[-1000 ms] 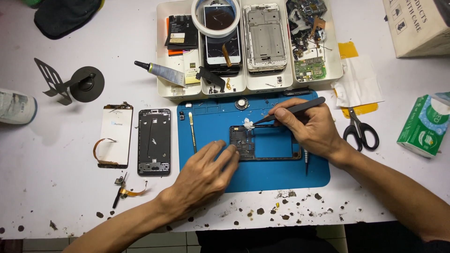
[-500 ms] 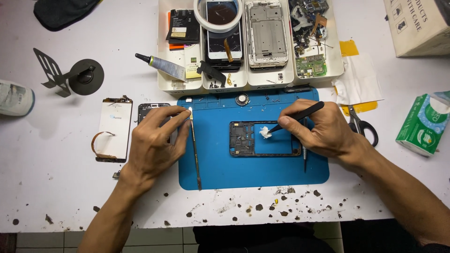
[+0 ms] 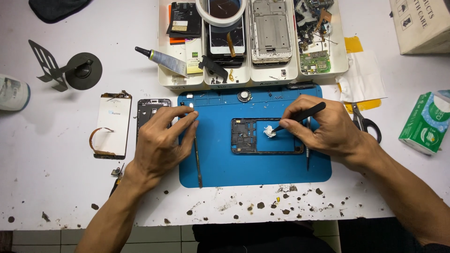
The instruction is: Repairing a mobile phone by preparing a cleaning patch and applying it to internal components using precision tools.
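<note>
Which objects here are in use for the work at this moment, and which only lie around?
In use: right hand with black tweezers pressing white wad into phone frame; blue mat; left hand at thin metal tool.

Lying about: scissors, glue tube, green tissue pack, parts tray.

One view only, from the person's head, looking almost straight down onto the white table (image 3: 56, 187). It sits close: both forearms come in from the bottom edge, the left hand (image 3: 159, 143) left of centre, the right hand (image 3: 328, 129) right of centre. The blue mat (image 3: 220, 168) between the hands fills the middle; the trays (image 3: 164, 79) beyond the hands are cropped at the top edge.
</note>
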